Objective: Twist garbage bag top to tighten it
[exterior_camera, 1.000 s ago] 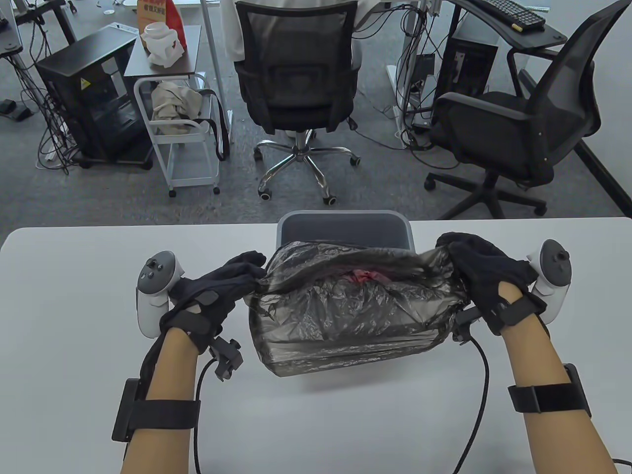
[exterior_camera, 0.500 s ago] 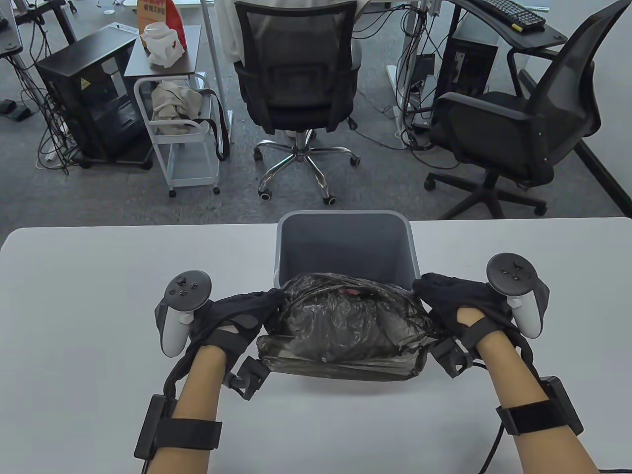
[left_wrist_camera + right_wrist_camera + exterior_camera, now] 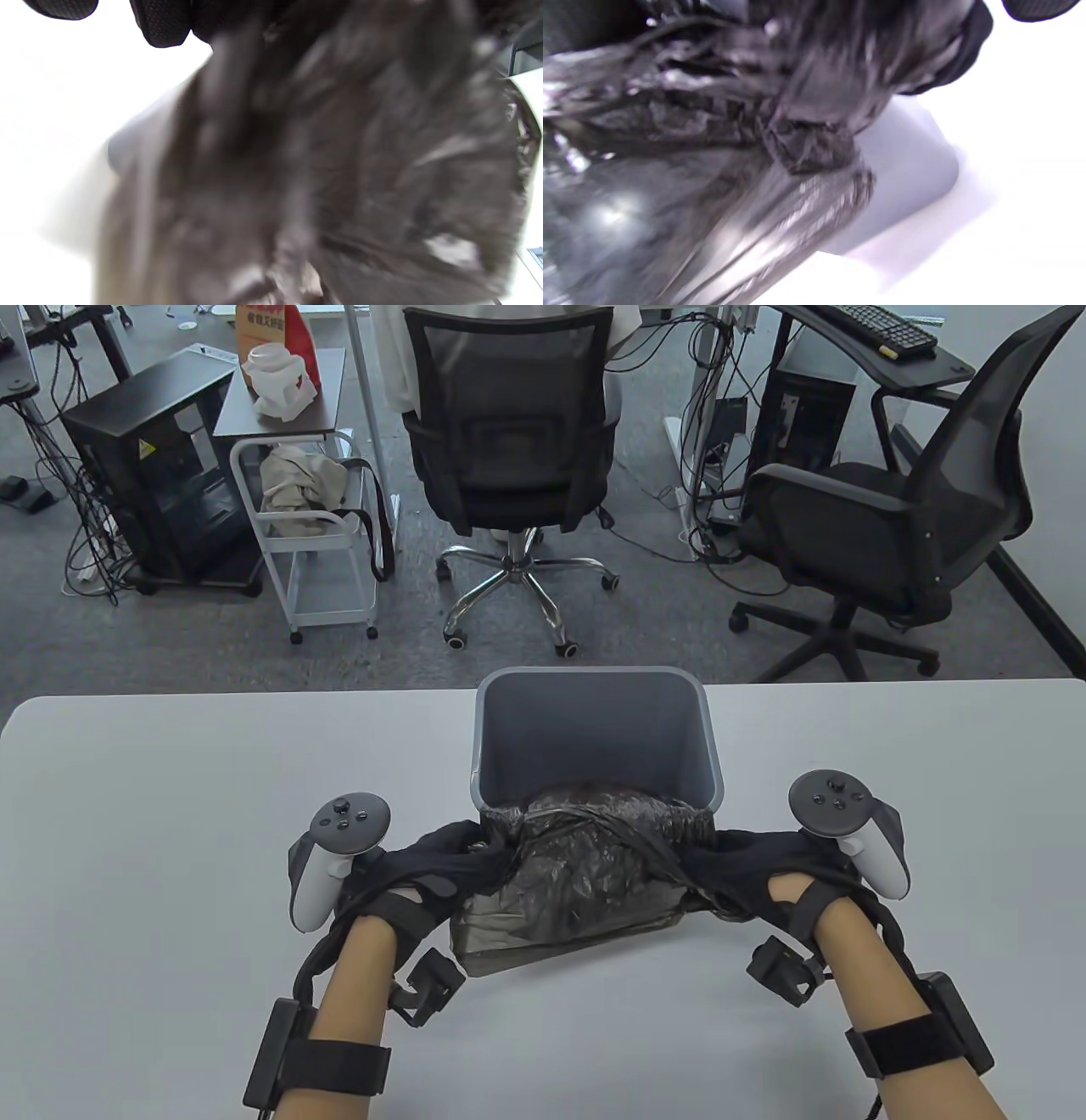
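A dark translucent garbage bag (image 3: 577,882) lies on the white table just in front of a grey bin (image 3: 594,738). Its top bulges up against the bin's near rim. My left hand (image 3: 450,861) grips the bag's left upper edge. My right hand (image 3: 734,865) grips its right upper edge. Both hands sit low, close to the bag's sides. The left wrist view shows the blurred bag (image 3: 322,169) filling the frame under my fingertips (image 3: 165,25). The right wrist view shows crumpled bag plastic (image 3: 712,127) and part of the grey bin (image 3: 908,178).
The white table (image 3: 170,814) spreads to both sides of the bag and towards me. Beyond its far edge stand two black office chairs (image 3: 509,432), a white cart (image 3: 314,543) and desks with cables.
Both hands have drawn the bag's top down and towards me, and come closer together. The wide, stretched opening has collapsed into a low bunched mound, and the bin's inside has come into view.
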`<act>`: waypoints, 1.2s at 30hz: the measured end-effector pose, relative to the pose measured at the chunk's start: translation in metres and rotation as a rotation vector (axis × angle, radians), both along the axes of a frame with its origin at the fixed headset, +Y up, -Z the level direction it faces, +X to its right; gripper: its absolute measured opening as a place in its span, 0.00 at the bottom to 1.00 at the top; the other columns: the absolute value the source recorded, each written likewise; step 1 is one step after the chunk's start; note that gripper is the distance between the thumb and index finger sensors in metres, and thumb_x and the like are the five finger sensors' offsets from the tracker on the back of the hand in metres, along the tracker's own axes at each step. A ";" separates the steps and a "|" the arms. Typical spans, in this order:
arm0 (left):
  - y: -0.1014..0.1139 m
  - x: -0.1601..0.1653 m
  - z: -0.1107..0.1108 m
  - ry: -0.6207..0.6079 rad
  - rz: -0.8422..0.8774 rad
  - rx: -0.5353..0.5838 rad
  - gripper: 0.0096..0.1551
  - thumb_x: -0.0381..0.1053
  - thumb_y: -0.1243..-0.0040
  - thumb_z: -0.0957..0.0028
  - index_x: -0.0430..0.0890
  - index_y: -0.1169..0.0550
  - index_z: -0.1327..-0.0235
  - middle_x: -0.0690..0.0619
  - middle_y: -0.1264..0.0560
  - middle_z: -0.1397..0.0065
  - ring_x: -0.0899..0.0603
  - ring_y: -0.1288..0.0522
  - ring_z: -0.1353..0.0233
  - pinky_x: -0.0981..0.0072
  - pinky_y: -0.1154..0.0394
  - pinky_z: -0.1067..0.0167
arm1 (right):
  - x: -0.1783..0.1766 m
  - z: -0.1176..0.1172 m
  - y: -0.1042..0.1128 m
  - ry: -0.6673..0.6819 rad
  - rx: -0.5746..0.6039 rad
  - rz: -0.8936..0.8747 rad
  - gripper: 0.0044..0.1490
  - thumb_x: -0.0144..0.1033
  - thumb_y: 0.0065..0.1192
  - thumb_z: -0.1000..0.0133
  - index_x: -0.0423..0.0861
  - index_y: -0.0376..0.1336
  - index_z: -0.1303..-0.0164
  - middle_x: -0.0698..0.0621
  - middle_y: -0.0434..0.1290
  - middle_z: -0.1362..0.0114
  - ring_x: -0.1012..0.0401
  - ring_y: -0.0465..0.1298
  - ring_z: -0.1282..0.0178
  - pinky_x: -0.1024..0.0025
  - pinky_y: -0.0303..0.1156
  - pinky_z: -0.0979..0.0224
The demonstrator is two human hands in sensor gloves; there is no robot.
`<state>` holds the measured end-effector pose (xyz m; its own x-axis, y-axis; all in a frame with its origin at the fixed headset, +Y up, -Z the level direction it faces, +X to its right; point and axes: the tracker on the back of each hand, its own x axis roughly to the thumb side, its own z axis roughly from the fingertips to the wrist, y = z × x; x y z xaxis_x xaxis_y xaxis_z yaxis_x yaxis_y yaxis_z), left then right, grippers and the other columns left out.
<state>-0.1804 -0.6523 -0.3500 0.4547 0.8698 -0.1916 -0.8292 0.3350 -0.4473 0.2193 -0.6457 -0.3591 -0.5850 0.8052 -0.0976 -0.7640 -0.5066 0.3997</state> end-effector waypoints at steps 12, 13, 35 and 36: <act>0.003 -0.003 0.006 0.073 -0.019 0.062 0.23 0.52 0.28 0.54 0.50 0.21 0.46 0.50 0.16 0.48 0.44 0.14 0.52 0.35 0.23 0.48 | 0.002 0.014 0.011 -0.164 0.250 0.090 0.22 0.50 0.74 0.57 0.46 0.80 0.66 0.45 0.76 0.53 0.41 0.73 0.50 0.26 0.55 0.38; 0.004 -0.004 0.007 0.088 -0.038 0.079 0.24 0.52 0.28 0.54 0.49 0.21 0.46 0.50 0.16 0.48 0.44 0.13 0.54 0.35 0.22 0.49 | 0.002 0.015 0.014 -0.174 0.278 0.122 0.22 0.50 0.74 0.57 0.46 0.80 0.66 0.45 0.76 0.53 0.41 0.73 0.50 0.26 0.55 0.38; 0.115 0.052 0.051 0.174 -0.467 0.850 0.25 0.46 0.27 0.55 0.58 0.17 0.42 0.55 0.14 0.45 0.42 0.14 0.47 0.34 0.24 0.44 | -0.062 0.065 0.108 -0.173 1.080 0.767 0.22 0.50 0.75 0.59 0.49 0.80 0.62 0.46 0.76 0.50 0.42 0.73 0.46 0.25 0.54 0.35; 0.117 0.058 0.051 0.143 -0.472 0.847 0.28 0.46 0.27 0.54 0.59 0.19 0.38 0.55 0.14 0.45 0.42 0.14 0.47 0.34 0.24 0.44 | -0.066 0.067 0.111 -0.173 1.093 0.751 0.22 0.50 0.75 0.59 0.49 0.80 0.62 0.46 0.76 0.49 0.42 0.73 0.46 0.25 0.54 0.35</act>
<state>-0.1226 -0.5353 -0.2986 0.8121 0.4796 0.3323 -0.5554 0.8100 0.1881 0.1537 -0.5348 -0.2920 -0.9631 0.0080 0.2692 -0.1606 -0.8194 -0.5503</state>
